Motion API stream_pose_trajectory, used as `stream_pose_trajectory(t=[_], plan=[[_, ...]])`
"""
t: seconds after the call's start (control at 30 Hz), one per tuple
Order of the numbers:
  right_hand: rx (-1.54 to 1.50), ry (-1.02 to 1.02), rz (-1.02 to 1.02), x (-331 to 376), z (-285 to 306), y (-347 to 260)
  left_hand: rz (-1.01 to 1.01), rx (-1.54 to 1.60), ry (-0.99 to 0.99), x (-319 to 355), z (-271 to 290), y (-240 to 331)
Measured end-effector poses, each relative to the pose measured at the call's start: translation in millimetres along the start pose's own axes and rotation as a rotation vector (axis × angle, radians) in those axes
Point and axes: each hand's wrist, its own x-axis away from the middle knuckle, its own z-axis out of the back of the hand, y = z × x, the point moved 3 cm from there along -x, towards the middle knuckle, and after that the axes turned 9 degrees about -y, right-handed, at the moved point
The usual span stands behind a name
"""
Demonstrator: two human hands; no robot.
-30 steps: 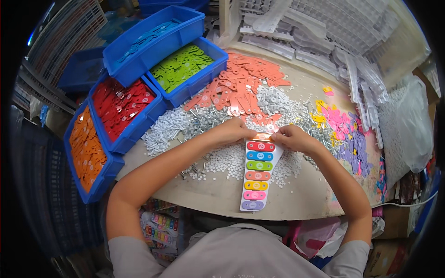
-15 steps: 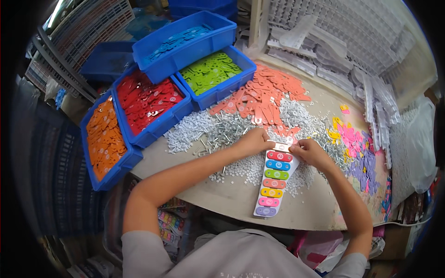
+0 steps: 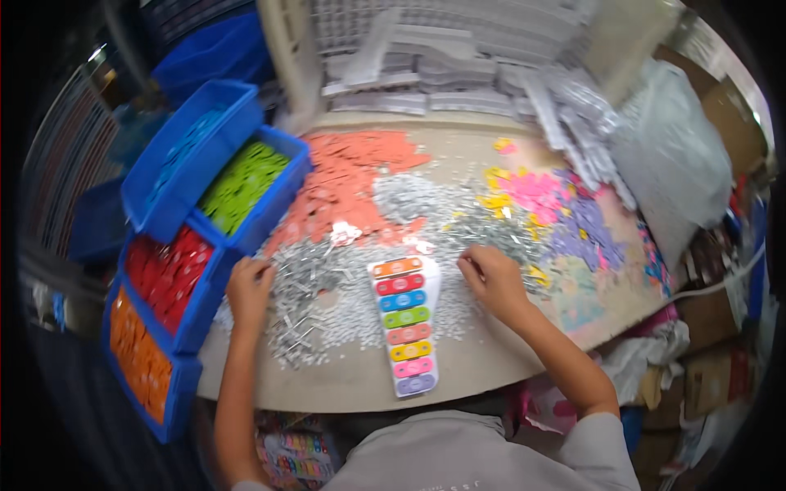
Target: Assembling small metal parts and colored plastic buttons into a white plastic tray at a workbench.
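A white plastic strip [image 3: 409,327] lies on the table in front of me. Rounded bars in orange, red, blue, green, coral, yellow, pink and purple run down it, with small studs at their ends. Neither hand touches it. My left hand [image 3: 250,288] is left of it, beside the silver pins [image 3: 296,286] and close to the bin of red pieces [image 3: 168,274]. Its fingers are drawn together. Over the white bits right of the strip, my right hand [image 3: 495,280] has thumb and forefinger pinched. Blur hides anything small in either pinch.
Blue bins hold blue [image 3: 187,155], green [image 3: 246,186] and orange pieces [image 3: 141,352] at left. Coral pieces [image 3: 352,176] and small white bits [image 3: 360,307] spread over the table. Pink [image 3: 536,195] and purple pieces [image 3: 583,237] lie right. Clear plastic strips [image 3: 458,69] are stacked behind.
Both hands have left the strip's top end; the left hand moved left toward the bins, the right hand moved off to the right. The orange top bar now shows. The view has turned.
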Motion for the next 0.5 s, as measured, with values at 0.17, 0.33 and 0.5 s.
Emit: stream_pose_trajectory(t=[0.17,0.33,0.5], plan=[[0.239,0.158,-0.008,-25.6,50.8,65.7,-0.095,-0.065,0.031,-5.2,3.7,6.7],[0.430,0.316,-0.193,-37.1,102.5,170.0,-0.119,-0.051,0.122,-6.0,3.1,13.4],[0.283,0.149,-0.236,-46.7,109.5,192.1,-0.050,0.002,0.117,1.8,2.4,-0.3]])
